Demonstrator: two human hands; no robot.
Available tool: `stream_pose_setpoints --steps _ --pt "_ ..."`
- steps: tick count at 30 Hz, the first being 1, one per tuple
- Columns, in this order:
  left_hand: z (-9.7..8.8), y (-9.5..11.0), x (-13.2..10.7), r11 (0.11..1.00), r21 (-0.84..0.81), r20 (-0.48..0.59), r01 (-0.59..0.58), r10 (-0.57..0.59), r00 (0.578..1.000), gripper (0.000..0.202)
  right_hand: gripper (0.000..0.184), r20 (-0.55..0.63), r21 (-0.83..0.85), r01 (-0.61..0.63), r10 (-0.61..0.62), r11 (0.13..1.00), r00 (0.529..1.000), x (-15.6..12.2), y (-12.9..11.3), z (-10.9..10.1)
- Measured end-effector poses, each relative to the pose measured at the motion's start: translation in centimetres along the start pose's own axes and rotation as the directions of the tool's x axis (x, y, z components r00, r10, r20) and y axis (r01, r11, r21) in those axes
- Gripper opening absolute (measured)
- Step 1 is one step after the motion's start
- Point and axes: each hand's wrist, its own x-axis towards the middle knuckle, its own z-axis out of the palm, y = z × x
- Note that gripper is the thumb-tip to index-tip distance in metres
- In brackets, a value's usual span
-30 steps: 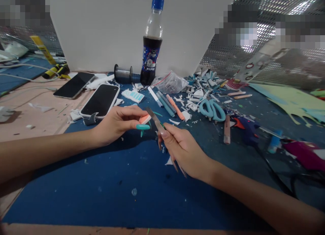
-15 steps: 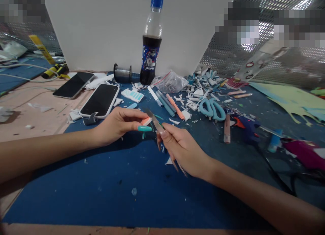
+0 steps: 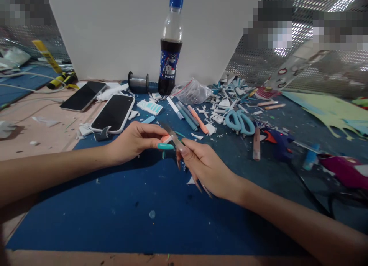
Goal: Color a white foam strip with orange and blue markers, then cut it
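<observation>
My left hand [image 3: 135,140] is closed in a pinch around a small orange and white piece [image 3: 166,138]. A long teal nail on its thumb points right, just below the piece. In my right hand [image 3: 205,166] there is a thin knife, gripped between thumb and fingers. Its grey blade [image 3: 170,133], slightly blurred, slants up and left and lies against or very close to the piece; I cannot tell whether it touches. The fingers hide most of the knife's handle. Both hands are just above the blue mat [image 3: 115,220].
Beyond my hands lie markers [image 3: 198,119], a white-cased phone [image 3: 112,113], another phone [image 3: 83,96] and a Pepsi bottle [image 3: 170,63]. Blue scissors [image 3: 240,121] lie beside a heap of scraps [image 3: 230,95]. At right is a glue gun [image 3: 283,145] with a cable.
The view has shifted very slightly. My hands keep the same grips, and the blade and the orange and white piece have barely moved against each other.
</observation>
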Motion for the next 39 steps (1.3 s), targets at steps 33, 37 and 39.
stream_pose_setpoints --steps 33,37,39 --pt "-0.36 -0.41 -0.02 0.997 0.017 -0.030 -0.082 0.082 0.996 0.015 0.038 -0.008 -0.041 0.022 -0.022 0.999 1.000 -0.05 -0.18 -0.01" --pt "-0.15 -0.20 0.01 0.996 0.029 -0.022 -0.084 0.084 0.996 0.016 0.038 0.005 -0.036 0.014 -0.014 0.999 1.000 -0.03 -0.33 -0.02" --pt "-0.05 -0.11 0.02 0.996 0.035 -0.015 -0.087 0.088 0.996 0.017 0.038 0.011 -0.031 0.018 -0.018 0.999 1.000 -0.01 -0.35 -0.02"
